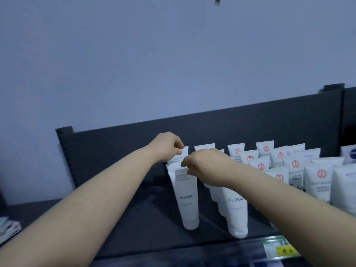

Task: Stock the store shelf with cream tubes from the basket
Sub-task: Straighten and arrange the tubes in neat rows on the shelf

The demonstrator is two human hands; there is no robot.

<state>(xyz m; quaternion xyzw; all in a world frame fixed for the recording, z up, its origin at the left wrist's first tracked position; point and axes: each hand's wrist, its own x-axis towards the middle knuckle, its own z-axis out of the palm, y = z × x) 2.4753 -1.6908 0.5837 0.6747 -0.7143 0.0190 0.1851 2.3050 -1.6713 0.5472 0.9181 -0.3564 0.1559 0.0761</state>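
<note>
The front cream tube (pixel 187 199) stood cap-down on the shelf (pixel 154 218), others lined up behind it. My right hand (pixel 206 166) pinched its crimped top, fingers narrow. My left hand (pixel 167 147) pinched the tube behind (pixel 185 152). Best move, I judged: square both upright and snug without toppling the red-logo tubes (pixel 294 164) alongside.
</note>
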